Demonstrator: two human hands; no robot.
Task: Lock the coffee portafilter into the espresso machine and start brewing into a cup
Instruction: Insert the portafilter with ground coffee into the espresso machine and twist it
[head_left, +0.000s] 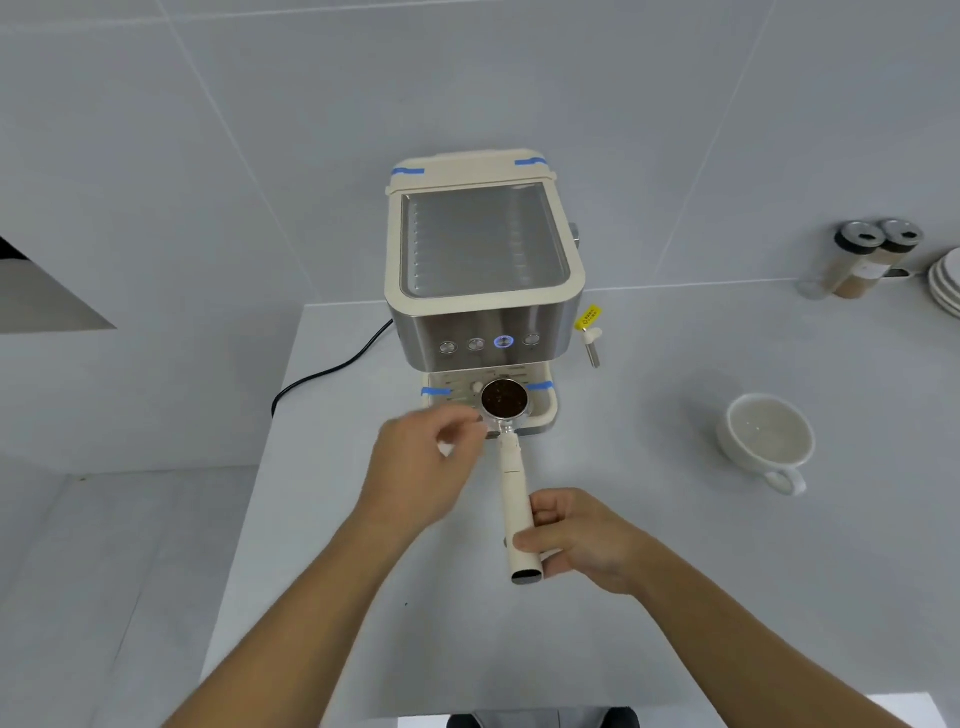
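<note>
The espresso machine (480, 270) stands at the back of the pale table (649, 597), close to the wall, with its black cord (332, 371) trailing off the table's left edge. The right hand (576, 540) grips the cream handle of the portafilter (511, 467) near its end, holding the coffee-filled basket just in front of the machine, above the drip tray (545, 410). The left hand (421, 467) is blurred beside the basket, fingers loosely curled; whether it touches the rim or pinches something I cannot tell. The group head is hidden under the machine's front. 1 of 4 buttons (503, 341) glows blue. The white cup (766, 436) sits well apart to the right, with bare table around it. Farther right, 2 jars (857, 260) stand near stacked plates (945, 280), which the frame edge cuts off.
</note>
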